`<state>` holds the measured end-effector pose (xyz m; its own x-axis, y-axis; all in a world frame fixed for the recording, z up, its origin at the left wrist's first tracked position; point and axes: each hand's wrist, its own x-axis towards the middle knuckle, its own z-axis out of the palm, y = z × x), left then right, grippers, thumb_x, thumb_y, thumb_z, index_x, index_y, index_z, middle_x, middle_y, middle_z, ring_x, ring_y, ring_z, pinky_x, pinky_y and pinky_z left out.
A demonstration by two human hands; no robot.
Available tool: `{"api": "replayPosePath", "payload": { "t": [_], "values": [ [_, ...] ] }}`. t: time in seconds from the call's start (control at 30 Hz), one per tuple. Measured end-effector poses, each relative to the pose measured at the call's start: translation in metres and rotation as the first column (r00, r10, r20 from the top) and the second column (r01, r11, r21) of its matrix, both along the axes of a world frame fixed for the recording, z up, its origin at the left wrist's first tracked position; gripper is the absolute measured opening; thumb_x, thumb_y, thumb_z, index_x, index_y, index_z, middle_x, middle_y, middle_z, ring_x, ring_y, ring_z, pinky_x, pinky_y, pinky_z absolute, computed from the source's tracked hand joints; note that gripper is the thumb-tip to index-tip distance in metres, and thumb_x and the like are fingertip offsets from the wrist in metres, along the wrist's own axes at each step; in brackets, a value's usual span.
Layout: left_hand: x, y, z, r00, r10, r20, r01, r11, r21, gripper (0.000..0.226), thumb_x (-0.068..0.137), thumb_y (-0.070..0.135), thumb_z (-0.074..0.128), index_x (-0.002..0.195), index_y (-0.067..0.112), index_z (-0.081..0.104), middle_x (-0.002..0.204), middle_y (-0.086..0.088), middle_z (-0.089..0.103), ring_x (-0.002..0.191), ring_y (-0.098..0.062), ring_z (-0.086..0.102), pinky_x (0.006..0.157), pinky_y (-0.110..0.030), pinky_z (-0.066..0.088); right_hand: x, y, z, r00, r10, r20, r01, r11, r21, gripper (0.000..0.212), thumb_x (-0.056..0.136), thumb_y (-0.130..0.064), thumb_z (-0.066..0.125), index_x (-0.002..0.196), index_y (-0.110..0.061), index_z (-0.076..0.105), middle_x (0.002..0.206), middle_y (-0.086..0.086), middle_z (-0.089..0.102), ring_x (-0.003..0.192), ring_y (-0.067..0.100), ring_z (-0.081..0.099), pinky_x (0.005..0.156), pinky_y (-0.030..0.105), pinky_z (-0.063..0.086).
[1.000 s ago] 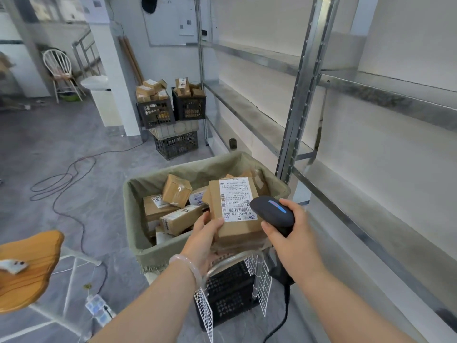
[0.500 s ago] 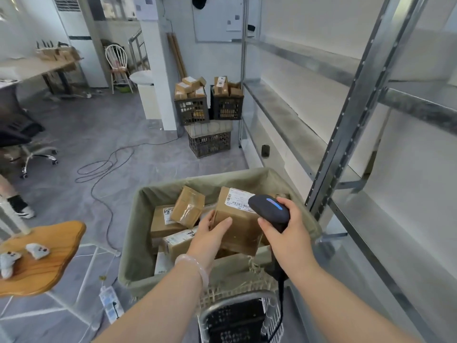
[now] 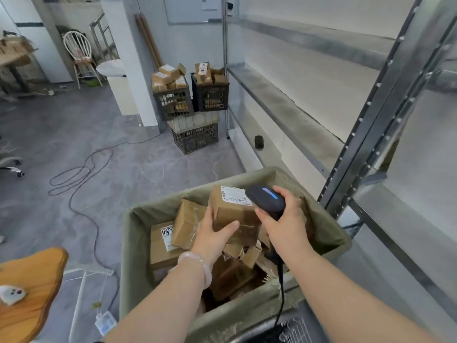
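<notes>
Above a fabric-lined parcel bin, a left hand grips a brown cardboard parcel, white shipping label up, thumb across its near face; the right hand is wrapped around a black barcode scanner touching it.

left hand gripping parcel, right hand gripping scanner

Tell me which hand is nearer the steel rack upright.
Right. The right hand, gripping the scanner, sits just left of the upright; the left hand, holding the parcel, is farther left.
</notes>
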<state>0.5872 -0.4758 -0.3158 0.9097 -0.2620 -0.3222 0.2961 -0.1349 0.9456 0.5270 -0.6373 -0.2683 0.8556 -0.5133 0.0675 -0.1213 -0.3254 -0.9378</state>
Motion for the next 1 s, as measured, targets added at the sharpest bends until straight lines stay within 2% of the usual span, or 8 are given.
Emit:
{"api": "replayPosePath", "payload": {
  "t": [0.03,0.1,0.2,0.33,0.6,0.73,0.9,1.0],
  "values": [
    [0.006,0.003,-0.004,0.998,-0.038,0.042,0.034,0.995,0.093,0.093,0.059,0.063,0.080,0.138,0.066,0.032,0.151,0.007,0.047,0.138,-0.015,0.046,0.116,-0.044,0.036,0.000,0.001,-0.004,1.000,-0.013,-0.002,0.013,1.000,0.016,0.062,0.084,-0.025,0.076,0.135,-0.036,0.043,0.123,-0.014,0.050,0.103,0.000,0.053,0.067,-0.001,0.041],
    [0.014,0.007,-0.007,0.990,-0.109,0.091,0.079,0.956,0.284,0.107,0.067,0.063,0.077,0.153,0.053,0.015,0.165,0.006,0.022,0.151,-0.017,0.021,0.123,-0.046,0.022,-0.004,0.002,-0.012,0.999,-0.045,-0.011,0.045,0.998,0.041,0.061,0.084,-0.026,0.076,0.133,-0.038,0.042,0.126,-0.014,0.053,0.108,0.002,0.055,0.075,0.003,0.042],
    [0.014,-0.003,0.001,0.953,-0.199,0.228,0.079,0.890,0.449,0.101,0.082,0.053,0.073,0.158,0.042,0.008,0.168,0.003,0.007,0.154,-0.015,0.003,0.125,-0.041,0.010,-0.022,0.001,-0.017,0.993,-0.116,-0.022,0.117,0.993,0.031,0.060,0.083,-0.025,0.077,0.130,-0.041,0.044,0.124,-0.015,0.056,0.107,-0.001,0.057,0.080,0.005,0.042],
    [0.001,-0.041,0.014,0.855,-0.397,0.334,0.208,0.852,0.480,0.094,0.084,0.048,0.074,0.156,0.044,0.013,0.168,0.001,0.006,0.154,-0.017,0.005,0.123,-0.037,0.012,-0.061,-0.010,-0.011,0.970,-0.241,-0.009,0.242,0.970,0.039,0.058,0.081,-0.021,0.079,0.119,-0.049,0.046,0.117,-0.020,0.058,0.099,-0.016,0.055,0.076,0.001,0.042],
    [-0.091,-0.147,0.048,0.455,-0.741,0.493,0.492,0.671,0.554,0.088,0.084,0.048,0.071,0.156,0.038,0.022,0.165,-0.002,0.022,0.152,-0.018,0.014,0.122,-0.033,0.015,-0.186,-0.050,0.022,0.834,-0.543,0.096,0.547,0.837,-0.019,0.056,0.082,-0.014,0.077,0.114,-0.049,0.047,0.114,-0.021,0.061,0.098,-0.009,0.059,0.077,0.004,0.044],
    [-0.164,-0.188,0.062,0.265,-0.811,0.522,0.573,0.568,0.591,0.088,0.087,0.052,0.068,0.157,0.040,0.017,0.166,0.001,0.017,0.153,-0.017,0.011,0.124,-0.037,0.015,-0.261,-0.061,0.030,0.717,-0.681,0.151,0.688,0.726,0.006,0.056,0.084,-0.013,0.074,0.115,-0.050,0.047,0.116,-0.024,0.061,0.102,-0.009,0.059,0.085,0.010,0.047],
    [-0.275,-0.230,0.073,0.108,-0.822,0.559,0.676,0.473,0.565,0.086,0.087,0.054,0.067,0.156,0.043,0.017,0.166,0.000,0.017,0.153,-0.017,0.011,0.124,-0.033,0.015,-0.375,-0.071,0.035,0.579,-0.799,0.163,0.812,0.583,-0.026,0.055,0.084,-0.016,0.073,0.120,-0.048,0.047,0.118,-0.021,0.061,0.102,0.004,0.062,0.088,0.031,0.053],
    [-0.354,-0.246,0.074,0.038,-0.845,0.533,0.748,0.378,0.545,0.086,0.087,0.054,0.067,0.156,0.045,0.016,0.166,0.003,0.015,0.153,-0.016,0.011,0.121,-0.030,0.016,-0.453,-0.073,0.038,0.501,-0.852,0.151,0.865,0.499,-0.054,0.058,0.084,-0.017,0.074,0.114,-0.057,0.044,0.113,-0.024,0.061,0.097,-0.003,0.061,0.080,0.019,0.051]
  ]
}}
